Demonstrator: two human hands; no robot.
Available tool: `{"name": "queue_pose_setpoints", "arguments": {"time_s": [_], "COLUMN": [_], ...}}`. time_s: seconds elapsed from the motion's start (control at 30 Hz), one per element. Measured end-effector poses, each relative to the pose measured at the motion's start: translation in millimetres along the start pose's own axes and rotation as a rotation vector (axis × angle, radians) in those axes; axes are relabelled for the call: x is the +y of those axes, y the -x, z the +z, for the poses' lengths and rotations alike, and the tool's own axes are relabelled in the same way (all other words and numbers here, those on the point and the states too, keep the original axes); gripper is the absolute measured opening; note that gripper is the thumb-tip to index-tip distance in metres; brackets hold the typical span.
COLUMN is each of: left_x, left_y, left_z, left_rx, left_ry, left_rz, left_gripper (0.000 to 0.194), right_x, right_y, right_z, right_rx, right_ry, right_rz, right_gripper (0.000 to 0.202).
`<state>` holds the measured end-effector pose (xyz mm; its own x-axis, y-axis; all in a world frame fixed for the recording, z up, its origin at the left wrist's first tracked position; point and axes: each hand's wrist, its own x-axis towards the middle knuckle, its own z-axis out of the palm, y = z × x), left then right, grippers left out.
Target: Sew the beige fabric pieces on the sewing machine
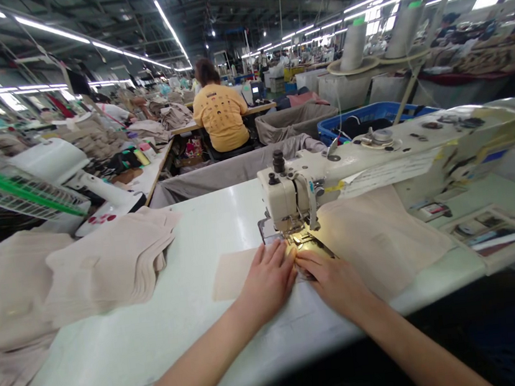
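Observation:
A white sewing machine (285,192) stands on the pale table, its lamp lighting the needle area. Just in front of its presser foot, my left hand (270,276) lies palm down on a small beige fabric piece (232,274), fingers stretched forward. My right hand (333,277) is close beside it, its fingers pressed together at the lit plate; whatever lies under the fingertips is too small to make out. A larger beige fabric piece (380,240) spreads under the machine arm, to the right of my right hand.
Stacked beige fabric (110,261) covers the table's left side, near a white fan (51,162). A tray of small tools (492,230) is at right. Thread cones (355,46) stand behind the machine. Beyond, a person in yellow (221,113) sits facing away.

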<state>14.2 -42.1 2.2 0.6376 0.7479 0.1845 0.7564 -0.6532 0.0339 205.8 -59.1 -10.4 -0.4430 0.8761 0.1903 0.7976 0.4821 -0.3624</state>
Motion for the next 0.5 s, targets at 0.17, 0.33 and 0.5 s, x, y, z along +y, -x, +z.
{"name": "queue_pose_setpoints", "arguments": {"time_s": [0.17,0.33,0.5], "left_x": [11,8,-6], "left_y": [15,15,5], "left_z": [1.9,1.3,1.1], "left_rx": [0.040,0.077,0.075], "left_ry": [0.054,0.077,0.109], "left_rz": [0.147,0.198,0.185], "left_gripper": [0.031,0.030,0.026], "right_x": [3,6,4], "right_y": [17,19,1], "right_z": [3,2,-5], "right_rx": [-0.033,-0.060,-0.085], "right_ry": [0.051,0.068,0.057], "right_rz": [-0.020,-0.059,-0.036], "right_gripper": [0.048,0.047,0.039]}}
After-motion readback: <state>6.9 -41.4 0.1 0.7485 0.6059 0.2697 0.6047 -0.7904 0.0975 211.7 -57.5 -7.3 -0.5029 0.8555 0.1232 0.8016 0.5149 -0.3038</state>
